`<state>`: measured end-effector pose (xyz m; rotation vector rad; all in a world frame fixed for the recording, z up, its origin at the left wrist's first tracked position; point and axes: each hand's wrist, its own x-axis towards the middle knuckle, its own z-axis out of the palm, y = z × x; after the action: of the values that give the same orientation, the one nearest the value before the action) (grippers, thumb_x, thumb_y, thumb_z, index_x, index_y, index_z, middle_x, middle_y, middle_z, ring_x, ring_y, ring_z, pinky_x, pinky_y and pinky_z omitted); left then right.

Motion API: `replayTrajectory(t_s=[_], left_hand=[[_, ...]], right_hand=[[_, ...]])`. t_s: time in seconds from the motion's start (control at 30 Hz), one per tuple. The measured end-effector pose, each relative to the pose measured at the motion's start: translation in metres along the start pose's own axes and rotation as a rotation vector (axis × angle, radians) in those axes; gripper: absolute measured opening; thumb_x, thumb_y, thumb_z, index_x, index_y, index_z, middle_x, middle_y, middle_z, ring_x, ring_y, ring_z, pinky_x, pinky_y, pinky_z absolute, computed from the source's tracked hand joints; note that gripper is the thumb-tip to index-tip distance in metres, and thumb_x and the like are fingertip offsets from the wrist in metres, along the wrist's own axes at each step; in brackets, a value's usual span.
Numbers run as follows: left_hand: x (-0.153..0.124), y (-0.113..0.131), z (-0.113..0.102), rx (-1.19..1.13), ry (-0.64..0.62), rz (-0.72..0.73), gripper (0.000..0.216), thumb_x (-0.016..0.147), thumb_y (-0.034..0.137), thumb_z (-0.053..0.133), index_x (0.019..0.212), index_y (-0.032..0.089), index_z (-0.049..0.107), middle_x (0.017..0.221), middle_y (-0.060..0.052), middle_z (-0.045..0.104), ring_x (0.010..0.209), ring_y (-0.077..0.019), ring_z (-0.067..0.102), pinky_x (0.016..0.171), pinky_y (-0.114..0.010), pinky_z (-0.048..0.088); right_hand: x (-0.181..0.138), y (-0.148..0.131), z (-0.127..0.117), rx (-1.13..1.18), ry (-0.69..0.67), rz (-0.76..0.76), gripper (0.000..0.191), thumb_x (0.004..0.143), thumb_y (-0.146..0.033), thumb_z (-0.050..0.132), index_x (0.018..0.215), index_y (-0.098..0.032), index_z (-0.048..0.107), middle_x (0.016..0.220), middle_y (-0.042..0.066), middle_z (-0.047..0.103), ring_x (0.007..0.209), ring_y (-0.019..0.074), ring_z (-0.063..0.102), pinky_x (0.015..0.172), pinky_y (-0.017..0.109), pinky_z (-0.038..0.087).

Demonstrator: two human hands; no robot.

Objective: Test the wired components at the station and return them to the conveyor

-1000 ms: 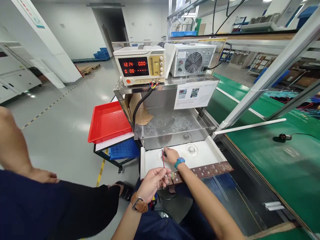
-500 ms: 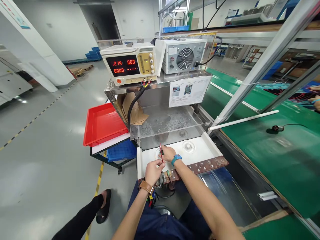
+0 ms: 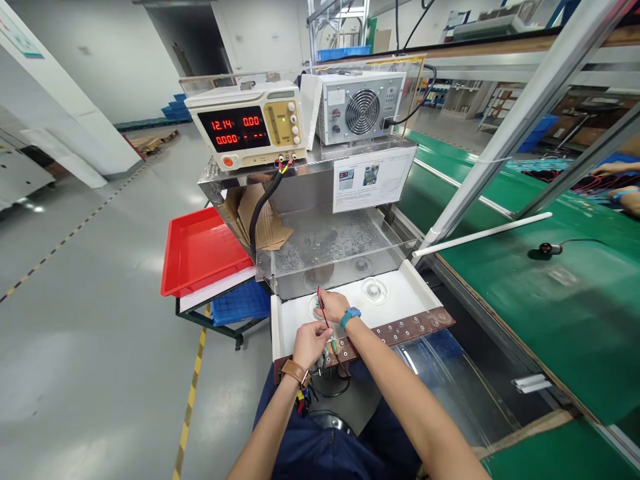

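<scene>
My left hand (image 3: 310,343), with a brown watch at the wrist, is closed in a pinch on the lower end of a thin red and black wire (image 3: 323,312) near the brown terminal strip (image 3: 400,330). My right hand (image 3: 333,305), with a teal band at the wrist, rests on the white tray (image 3: 290,320), its fingers closed on the small part at the wire's upper end, over a round recess. A second round recess (image 3: 374,289) lies to the right of it.
A power supply (image 3: 245,123) with red digits and a grey fan unit (image 3: 360,107) stand on a steel shelf above a clear plastic box (image 3: 335,250). A red tray (image 3: 200,250) sits on a cart at left. A green conveyor (image 3: 525,280) runs along the right, with another person's arms (image 3: 620,183) at its far end.
The person in dark clothes at my left has gone out of view. My view has shifted. My left hand moved up closer to my right hand at the wire.
</scene>
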<state>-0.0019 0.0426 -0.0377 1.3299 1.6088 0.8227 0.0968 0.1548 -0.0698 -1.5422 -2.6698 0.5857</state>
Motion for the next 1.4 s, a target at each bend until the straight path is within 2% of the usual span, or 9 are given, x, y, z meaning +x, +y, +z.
replayTrajectory(t_s=[0.37, 0.63, 0.8, 1.1, 1.2, 1.27, 1.33, 1.4], left_hand=[[0.002, -0.006, 0.002, -0.12, -0.03, -0.021, 0.025, 0.07, 0.04, 0.062, 0.068, 0.016, 0.066, 0.068, -0.006, 0.071, 0.067, -0.0182, 0.064, 0.066, -0.028, 0.047], [0.002, -0.01, 0.005, -0.174, 0.008, -0.032, 0.024, 0.067, 0.04, 0.061, 0.062, 0.016, 0.062, 0.062, -0.004, 0.068, 0.062, -0.0175, 0.06, 0.063, -0.028, 0.044], [0.003, -0.014, 0.006, -0.19, 0.03, -0.028, 0.028, 0.062, 0.043, 0.062, 0.054, 0.017, 0.058, 0.053, -0.003, 0.062, 0.054, -0.017, 0.056, 0.056, -0.028, 0.04], [0.007, -0.023, 0.008, -0.193, 0.029, 0.008, 0.034, 0.062, 0.05, 0.065, 0.056, 0.017, 0.059, 0.056, -0.005, 0.064, 0.057, -0.0187, 0.058, 0.058, -0.029, 0.04], [0.003, -0.013, 0.006, -0.184, 0.101, 0.055, 0.04, 0.065, 0.057, 0.063, 0.06, 0.017, 0.061, 0.058, -0.004, 0.064, 0.061, -0.0198, 0.059, 0.062, -0.03, 0.044], [-0.002, -0.001, 0.002, -0.201, 0.18, 0.086, 0.047, 0.067, 0.063, 0.061, 0.07, 0.017, 0.064, 0.064, -0.005, 0.066, 0.067, -0.0215, 0.061, 0.067, -0.032, 0.047], [-0.005, 0.011, -0.005, -0.234, 0.216, 0.067, 0.056, 0.065, 0.068, 0.06, 0.086, 0.016, 0.066, 0.077, -0.007, 0.07, 0.076, -0.0243, 0.064, 0.074, -0.035, 0.049], [-0.003, 0.018, -0.011, -0.279, 0.214, 0.031, 0.066, 0.062, 0.069, 0.062, 0.102, 0.016, 0.062, 0.094, -0.01, 0.072, 0.09, -0.0269, 0.066, 0.083, -0.038, 0.05]], right_hand=[[0.0, 0.0, 0.001, 0.005, 0.032, -0.003, 0.036, 0.081, -0.043, 0.055, 0.108, -0.019, 0.05, 0.099, 0.009, 0.068, 0.091, 0.0235, 0.063, 0.071, 0.028, 0.039], [-0.004, -0.008, -0.006, 0.033, 0.033, -0.001, 0.033, 0.079, -0.037, 0.056, 0.106, -0.019, 0.051, 0.097, 0.009, 0.068, 0.091, 0.0239, 0.064, 0.072, 0.029, 0.039], [-0.004, -0.012, -0.002, 0.047, 0.056, 0.004, 0.031, 0.075, -0.034, 0.056, 0.103, -0.019, 0.053, 0.094, 0.009, 0.069, 0.089, 0.024, 0.064, 0.07, 0.028, 0.039], [-0.003, -0.013, 0.0, 0.047, 0.129, -0.035, 0.028, 0.072, -0.031, 0.058, 0.097, -0.019, 0.055, 0.093, 0.01, 0.069, 0.087, 0.0254, 0.065, 0.07, 0.029, 0.04], [-0.008, -0.017, -0.01, 0.127, 0.242, -0.02, 0.023, 0.071, -0.034, 0.059, 0.089, -0.02, 0.056, 0.083, 0.006, 0.069, 0.079, 0.0234, 0.064, 0.067, 0.028, 0.039], [-0.013, -0.011, -0.023, 0.269, 0.412, 0.062, 0.021, 0.072, -0.037, 0.059, 0.085, -0.021, 0.055, 0.074, 0.002, 0.066, 0.071, 0.0201, 0.062, 0.063, 0.026, 0.038], [-0.024, 0.011, -0.043, 0.457, 0.643, 0.199, 0.021, 0.074, -0.04, 0.057, 0.083, -0.021, 0.055, 0.067, -0.001, 0.062, 0.064, 0.0166, 0.058, 0.059, 0.024, 0.037], [-0.046, 0.053, -0.069, 0.616, 0.894, 0.349, 0.023, 0.076, -0.043, 0.055, 0.081, -0.021, 0.055, 0.064, -0.001, 0.059, 0.06, 0.0148, 0.055, 0.056, 0.023, 0.037]])
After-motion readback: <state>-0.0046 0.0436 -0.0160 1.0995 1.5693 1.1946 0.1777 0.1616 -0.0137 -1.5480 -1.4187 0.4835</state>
